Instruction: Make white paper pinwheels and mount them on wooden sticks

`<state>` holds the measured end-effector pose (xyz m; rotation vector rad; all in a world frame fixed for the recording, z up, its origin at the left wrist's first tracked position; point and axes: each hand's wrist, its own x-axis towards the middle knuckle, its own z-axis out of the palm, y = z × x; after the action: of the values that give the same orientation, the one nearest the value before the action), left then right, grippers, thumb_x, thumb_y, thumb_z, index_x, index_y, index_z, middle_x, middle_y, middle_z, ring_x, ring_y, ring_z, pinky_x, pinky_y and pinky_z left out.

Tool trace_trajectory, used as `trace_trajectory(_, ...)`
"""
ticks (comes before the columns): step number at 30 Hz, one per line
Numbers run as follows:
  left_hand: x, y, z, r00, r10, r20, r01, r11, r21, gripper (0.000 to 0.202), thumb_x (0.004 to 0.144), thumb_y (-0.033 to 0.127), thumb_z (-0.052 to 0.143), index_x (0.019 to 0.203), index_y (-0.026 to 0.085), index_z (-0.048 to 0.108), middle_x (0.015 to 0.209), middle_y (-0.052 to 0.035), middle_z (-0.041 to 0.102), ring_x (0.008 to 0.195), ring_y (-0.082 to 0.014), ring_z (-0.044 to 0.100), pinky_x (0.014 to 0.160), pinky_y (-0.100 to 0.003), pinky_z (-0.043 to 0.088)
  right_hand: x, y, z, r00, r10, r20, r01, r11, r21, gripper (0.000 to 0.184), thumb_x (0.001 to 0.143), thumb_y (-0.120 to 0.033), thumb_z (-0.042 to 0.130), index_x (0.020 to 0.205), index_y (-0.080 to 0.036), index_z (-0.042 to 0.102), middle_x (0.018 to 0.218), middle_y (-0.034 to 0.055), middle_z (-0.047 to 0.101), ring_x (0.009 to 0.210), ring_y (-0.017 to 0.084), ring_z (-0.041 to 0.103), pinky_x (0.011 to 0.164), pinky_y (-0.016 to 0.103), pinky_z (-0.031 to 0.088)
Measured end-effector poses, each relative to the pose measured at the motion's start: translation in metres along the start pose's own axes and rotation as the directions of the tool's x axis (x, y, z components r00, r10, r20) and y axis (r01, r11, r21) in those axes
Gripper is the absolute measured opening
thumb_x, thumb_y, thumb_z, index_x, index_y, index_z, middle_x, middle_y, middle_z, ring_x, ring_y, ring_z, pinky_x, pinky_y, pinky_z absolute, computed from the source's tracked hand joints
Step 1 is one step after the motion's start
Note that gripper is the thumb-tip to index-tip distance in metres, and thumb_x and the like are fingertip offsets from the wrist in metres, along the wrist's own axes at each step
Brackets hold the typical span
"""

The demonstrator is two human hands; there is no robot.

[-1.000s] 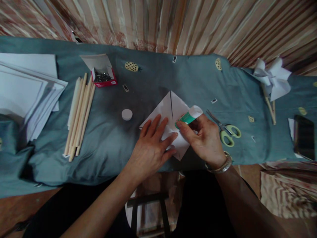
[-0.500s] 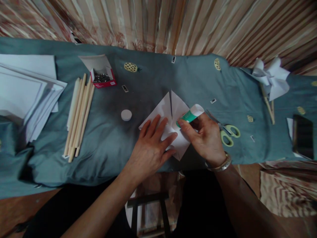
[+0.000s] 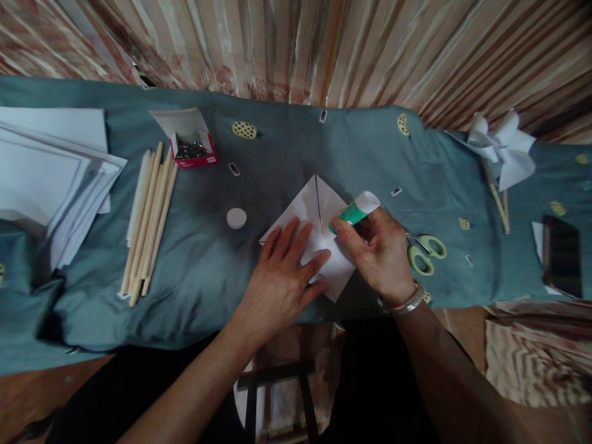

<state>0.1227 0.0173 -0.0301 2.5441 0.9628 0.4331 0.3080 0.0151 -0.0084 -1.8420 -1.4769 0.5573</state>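
While left hand [image 3: 280,277] spreads on the white paper square [image 3: 303,206], slit but seemingly unfolded, right hand [image 3: 386,259] clasps a green-white glue stick [image 3: 355,211] above.

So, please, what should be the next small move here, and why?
Probably a short, light stroke of the green-and-white tube near the middle of the white paper. The right hand holds it tilted with its lower end near that spot (contact is hidden), the left hand lies spread on the paper, and a round white cap sits apart on the cloth.
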Motion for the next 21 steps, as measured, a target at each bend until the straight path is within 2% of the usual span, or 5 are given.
trace_trajectory(13,0.0001,0.0008,-0.0001,1.0,-0.005,-0.01,0.005,1.0,-0.025,0.044,0.087,0.041,0.062,0.127,0.024,0.06,0.15,-0.0179,0.04,0.143,-0.041,0.028,0.11,-0.063,0.03,0.0015,-0.0035,0.006,1.0,0.021,0.003,-0.021,0.999,0.041,0.025,0.081,-0.044,0.066,0.085,-0.02,0.06,0.072,0.0008,0.067,0.068,0.018,0.065,0.064,0.031,0.05)
trace_trajectory(18,0.0002,0.0008,-0.0002,1.0,-0.005,-0.013,0.005,1.0,-0.025,0.043,0.087,0.041,0.063,0.127,0.024,0.06,0.151,-0.016,0.04,0.143,-0.0403,0.028,0.11,-0.063,0.03,0.0019,-0.0021,0.0089,0.999,0.044,0.02,-0.046,0.991,0.126,0.024,0.079,-0.042,0.069,0.083,-0.021,0.06,0.072,0.0002,0.068,0.068,0.017,0.065,0.065,0.031,0.05)
trace_trajectory(21,-0.0001,-0.0002,0.0007,1.0,-0.008,-0.019,0.008,1.0,-0.023,0.042,0.087,0.041,0.062,0.126,0.025,0.06,0.151,-0.0151,0.04,0.144,-0.0397,0.027,0.111,-0.062,0.029,0.0021,-0.002,0.0091,0.994,0.097,0.051,-0.107,0.964,0.245,0.024,0.077,-0.042,0.072,0.08,-0.021,0.061,0.072,-0.0004,0.067,0.064,0.014,0.062,0.061,0.028,0.049)
